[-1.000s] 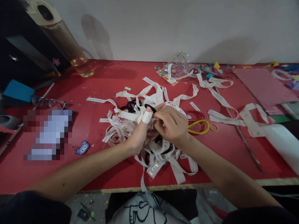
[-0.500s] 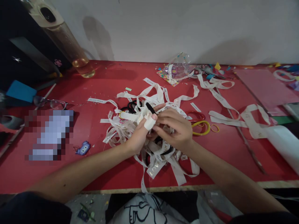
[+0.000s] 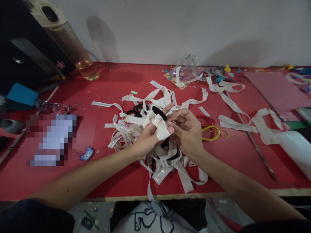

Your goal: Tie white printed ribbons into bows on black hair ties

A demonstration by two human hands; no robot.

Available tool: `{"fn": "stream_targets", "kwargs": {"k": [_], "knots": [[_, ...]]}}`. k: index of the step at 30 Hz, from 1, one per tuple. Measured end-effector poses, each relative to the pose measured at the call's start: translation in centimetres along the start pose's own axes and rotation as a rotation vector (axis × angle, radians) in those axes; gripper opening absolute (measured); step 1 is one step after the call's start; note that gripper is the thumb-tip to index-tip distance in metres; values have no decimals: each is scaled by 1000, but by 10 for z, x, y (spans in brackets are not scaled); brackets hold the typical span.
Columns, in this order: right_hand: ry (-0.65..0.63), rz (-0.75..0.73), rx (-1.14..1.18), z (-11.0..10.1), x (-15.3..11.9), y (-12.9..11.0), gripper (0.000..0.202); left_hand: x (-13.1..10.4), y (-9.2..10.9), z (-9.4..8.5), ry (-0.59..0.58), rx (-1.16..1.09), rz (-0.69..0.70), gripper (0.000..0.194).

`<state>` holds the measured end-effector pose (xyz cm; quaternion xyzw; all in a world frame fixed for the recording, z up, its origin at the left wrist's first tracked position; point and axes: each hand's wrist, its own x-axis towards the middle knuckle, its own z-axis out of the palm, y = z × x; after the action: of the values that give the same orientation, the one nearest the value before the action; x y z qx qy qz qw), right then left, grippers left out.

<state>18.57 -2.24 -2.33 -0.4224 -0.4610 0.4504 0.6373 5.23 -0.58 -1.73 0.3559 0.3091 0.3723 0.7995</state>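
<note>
A white ribbon (image 3: 163, 129) passes over the thumb of my left hand (image 3: 145, 140), which is closed on it. Against the ribbon sits a black hair tie (image 3: 159, 112), partly hidden by the fingers. My right hand (image 3: 190, 134) is closed, its fingertips at the right side of the hair tie and ribbon; what exactly it pinches is hard to see. Beneath both hands lies a tangled pile of printed white ribbons (image 3: 161, 173), with more black hair ties (image 3: 141, 110) in it.
Yellow scissors handles (image 3: 211, 133) and a small yellow ring (image 3: 224, 133) lie right of the pile. Loose ribbon (image 3: 228, 103) trails farther right. At left are a phone (image 3: 53, 139), glasses (image 3: 58, 108), a blue keychain (image 3: 86, 154) and a tall bottle (image 3: 73, 48).
The black hair tie has tilted over and shows more of its length. My left thumb, with the ribbon around it, has shifted right, and my right hand's fingers have rearranged beside it.
</note>
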Motion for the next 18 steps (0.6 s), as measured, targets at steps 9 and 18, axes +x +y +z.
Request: {"fn": "stream_targets", "kwargs": {"k": [9, 18], "knots": [[-77, -82, 85, 0, -3, -9, 29, 5, 2, -1, -8, -37, 55, 38], [-609, -592, -332, -4, -12, -17, 25, 7, 5, 4, 107, -103, -2, 52]]}}
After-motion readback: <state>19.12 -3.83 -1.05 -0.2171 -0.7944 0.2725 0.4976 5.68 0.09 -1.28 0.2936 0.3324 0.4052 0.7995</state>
